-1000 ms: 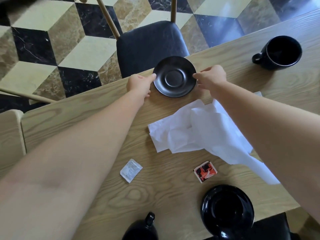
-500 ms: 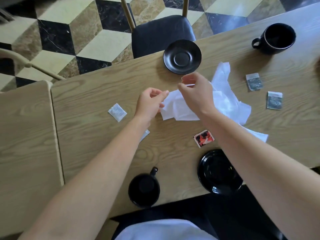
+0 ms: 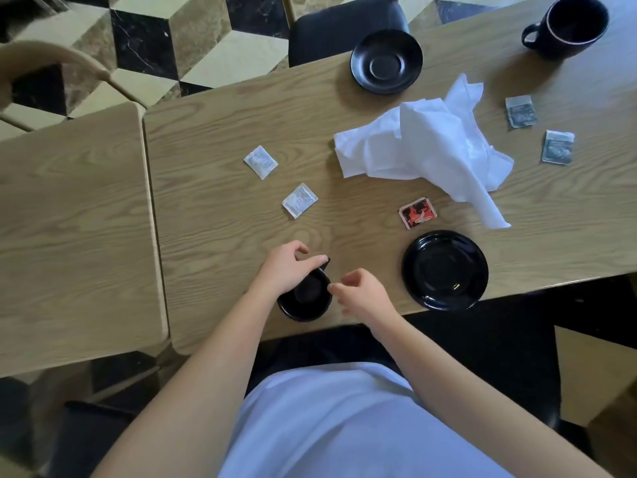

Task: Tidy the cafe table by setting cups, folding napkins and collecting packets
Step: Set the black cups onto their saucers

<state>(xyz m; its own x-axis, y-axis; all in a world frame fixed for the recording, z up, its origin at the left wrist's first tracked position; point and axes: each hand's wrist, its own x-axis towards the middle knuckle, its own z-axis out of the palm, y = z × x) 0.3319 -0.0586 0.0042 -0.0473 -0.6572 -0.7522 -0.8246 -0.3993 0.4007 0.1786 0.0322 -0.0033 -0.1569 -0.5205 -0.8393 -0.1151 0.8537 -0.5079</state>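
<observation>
At the near edge of the light wood counter (image 3: 213,236), the left hand (image 3: 287,269) has its grip closed over the far rim of a small black ceramic mug (image 3: 305,298), thumb out by the handle, fingers curled over the top. Mug's sitting on the counter, upright. The right hand (image 3: 362,294) is just right of it, loosely curled, holding nothing; its fingertips are right at the mug's rim, though I can't tell if they actually touch.

Right of the hands, also near the edge, there's a glossy black round saucer (image 3: 444,270), bare. Just beyond it is a little red and black square packet (image 3: 417,212). Left of that, two white square packets: one (image 3: 299,200) closer in, another (image 3: 260,162) a bit farther and to the left.

Middle of the counter has a crumpled white paper napkin (image 3: 424,146), all spread out, one corner trailing toward the glossy saucer. Right of the napkin are two grey packets (image 3: 521,111) (image 3: 558,147), apart from each other. Past the napkin at the far edge sits a matte black saucer (image 3: 386,62), and way over at the far right a larger black mug (image 3: 568,27), handle pointing left.

A second wood counter (image 3: 69,236) butts up on the left.
</observation>
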